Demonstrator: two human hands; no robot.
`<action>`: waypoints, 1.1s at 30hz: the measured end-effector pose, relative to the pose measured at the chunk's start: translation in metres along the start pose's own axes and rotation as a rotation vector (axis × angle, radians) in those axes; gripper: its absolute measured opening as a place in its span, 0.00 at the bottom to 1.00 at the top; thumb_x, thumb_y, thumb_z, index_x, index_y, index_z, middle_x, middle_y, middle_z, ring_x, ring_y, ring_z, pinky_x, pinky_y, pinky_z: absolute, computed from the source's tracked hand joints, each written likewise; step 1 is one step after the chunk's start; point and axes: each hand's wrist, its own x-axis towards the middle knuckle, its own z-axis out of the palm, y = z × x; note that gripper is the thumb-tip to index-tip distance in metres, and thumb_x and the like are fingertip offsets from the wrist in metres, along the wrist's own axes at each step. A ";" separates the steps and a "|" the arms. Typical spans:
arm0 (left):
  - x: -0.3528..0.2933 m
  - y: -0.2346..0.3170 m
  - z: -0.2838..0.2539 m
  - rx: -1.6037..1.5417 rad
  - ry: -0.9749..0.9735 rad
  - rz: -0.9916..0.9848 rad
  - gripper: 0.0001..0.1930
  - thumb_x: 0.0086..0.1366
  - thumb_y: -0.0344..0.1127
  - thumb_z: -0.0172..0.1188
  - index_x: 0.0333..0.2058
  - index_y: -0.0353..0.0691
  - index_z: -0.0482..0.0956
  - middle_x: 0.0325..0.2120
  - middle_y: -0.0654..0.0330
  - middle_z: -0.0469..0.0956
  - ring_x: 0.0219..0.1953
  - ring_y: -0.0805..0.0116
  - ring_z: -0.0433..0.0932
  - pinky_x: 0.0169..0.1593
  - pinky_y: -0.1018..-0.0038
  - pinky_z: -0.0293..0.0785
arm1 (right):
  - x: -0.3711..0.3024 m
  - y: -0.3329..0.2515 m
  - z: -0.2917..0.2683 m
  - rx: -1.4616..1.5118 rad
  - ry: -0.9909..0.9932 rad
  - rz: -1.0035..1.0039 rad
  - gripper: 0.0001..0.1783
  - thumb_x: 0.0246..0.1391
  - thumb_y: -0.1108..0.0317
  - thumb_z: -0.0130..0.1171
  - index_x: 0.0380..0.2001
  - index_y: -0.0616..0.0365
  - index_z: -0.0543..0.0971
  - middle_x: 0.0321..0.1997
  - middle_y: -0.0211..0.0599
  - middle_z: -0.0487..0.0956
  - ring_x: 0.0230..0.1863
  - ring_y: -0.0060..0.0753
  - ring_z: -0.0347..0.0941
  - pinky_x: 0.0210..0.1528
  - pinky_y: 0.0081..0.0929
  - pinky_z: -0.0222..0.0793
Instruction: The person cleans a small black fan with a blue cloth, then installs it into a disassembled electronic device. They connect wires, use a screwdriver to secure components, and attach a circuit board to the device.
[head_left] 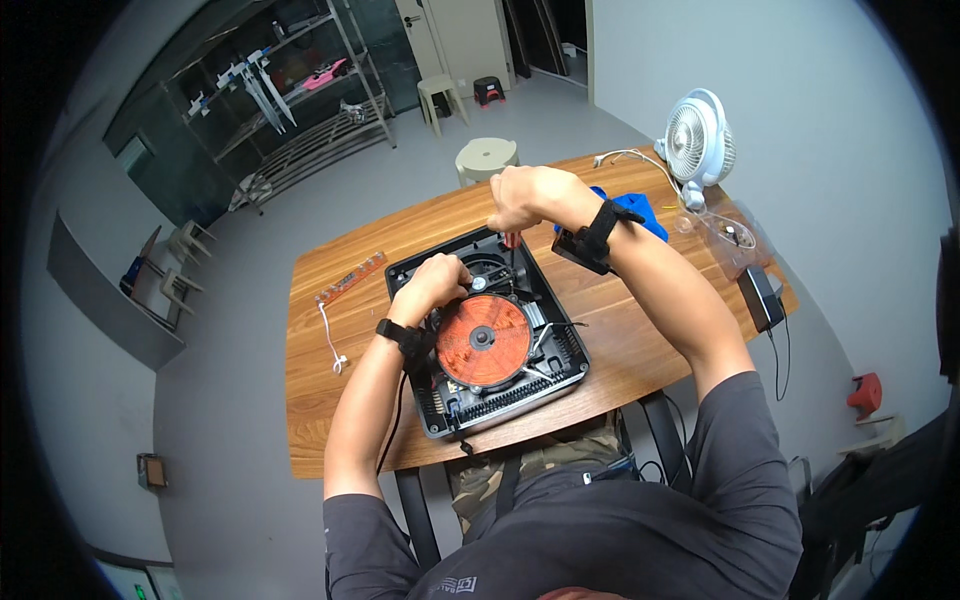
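Your right hand (520, 200) has its fingers drawn in narrow around a red-handled tool (512, 241), which I take for a screwdriver, and it seems to stand roughly upright below them, over the far right part of the open black casing (510, 404); whether its tip is seated in anything is too small to tell. Your left hand (432, 284) rests in the casing, left of and nearer to you than the right fingers, its fingertips bent in just beside a small round silver piece (479, 284); I cannot tell whether they pinch anything or merely press. The orange coil (462, 345) lies just on the near side of those left fingers, and the white wires (537, 352) spread to their right, toward you. To work well here, line the shaft straight up over its spot, push down before you twist, and turn from the fingers so that the tip is less likely to slip. Let the left hand brace the frame rather than lean on the coil's windings, which look easy to scuff, and mind the thin parts between your two hands, where a slip could catch them
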 end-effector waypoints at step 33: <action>-0.001 0.004 -0.007 -0.046 -0.030 -0.001 0.14 0.52 0.32 0.71 0.39 0.39 0.88 0.32 0.46 0.84 0.37 0.48 0.84 0.44 0.61 0.79 | 0.014 0.009 -0.003 0.167 -0.184 0.032 0.23 0.64 0.60 0.47 0.29 0.59 0.89 0.33 0.35 0.89 0.29 0.36 0.84 0.38 0.35 0.82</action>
